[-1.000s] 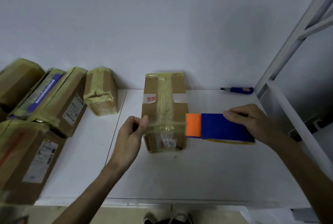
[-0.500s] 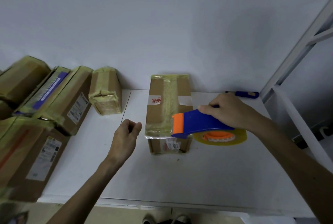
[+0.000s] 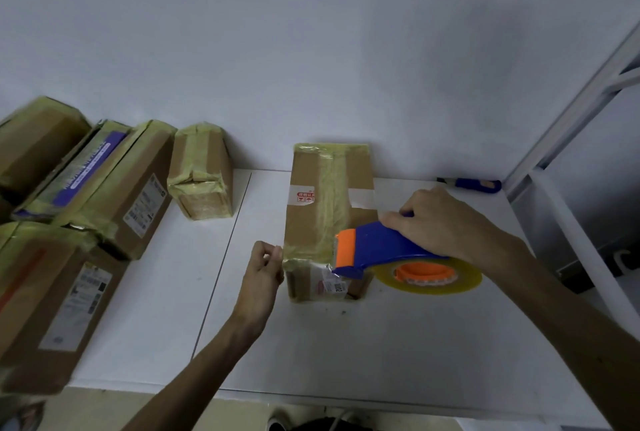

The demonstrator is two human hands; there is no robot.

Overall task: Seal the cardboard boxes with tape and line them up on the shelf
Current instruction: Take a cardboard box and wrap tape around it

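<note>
A: What's different from half a second ago?

B: The left hand [image 3: 262, 269] has closed in on the cardboard box [image 3: 311, 219]. It was apart before and now touches the taped near-left corner. The box sits where it was, mid-shelf [image 3: 346, 344], its far end against the wall.

A: Is it gripping?

B: Its fingers are curled, thumb against forefinger. I can't tell whether they pinch tape.

A: And the right hand [image 3: 440, 222]?

B: It's still wrapped round the blue tape dispenser [image 3: 381, 250], whose orange head sits at the box's near-right top edge.
</note>
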